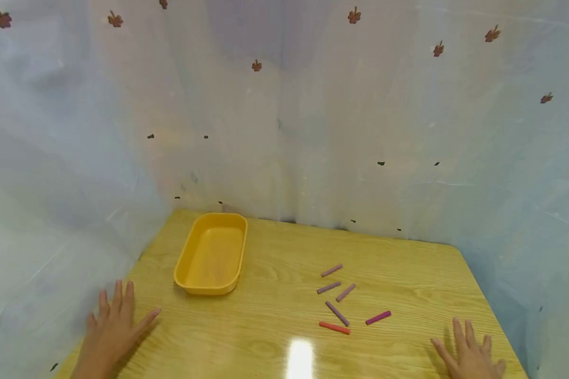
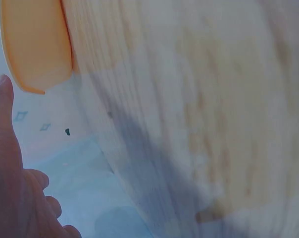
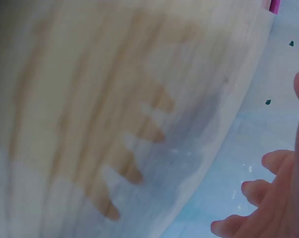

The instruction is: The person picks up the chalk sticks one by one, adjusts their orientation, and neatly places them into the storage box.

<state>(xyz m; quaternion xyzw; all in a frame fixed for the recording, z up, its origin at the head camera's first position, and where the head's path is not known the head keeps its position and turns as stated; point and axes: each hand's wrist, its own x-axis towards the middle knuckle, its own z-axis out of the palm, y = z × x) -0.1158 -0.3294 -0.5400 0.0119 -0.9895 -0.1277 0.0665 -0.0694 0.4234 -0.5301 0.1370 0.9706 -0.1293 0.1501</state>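
Observation:
My left hand [image 1: 110, 331], fingers spread, is at the left edge of the table, just in front of a yellow tray [image 1: 211, 289]. In the left wrist view the thumb [image 2: 2, 106] points up toward the tray's end. At the front right my right hand [image 1: 473, 355] is spread too, holding nothing. To its left lie several short, crayon-like sticks: a magenta one [image 1: 378, 317] closest, an orange-red one [image 1: 334, 328], and muted purple ones such as this long stick [image 1: 337, 313]. The right wrist view shows its fingers [image 3: 256, 192] apart beside the table edge.
The wood-grain table [image 1: 270, 310] has a bright glare spot [image 1: 300, 358] at its front. Behind and on both sides hangs a pale sheet [image 1: 284, 116] with small leaf prints. The tray stands near the table's back left corner.

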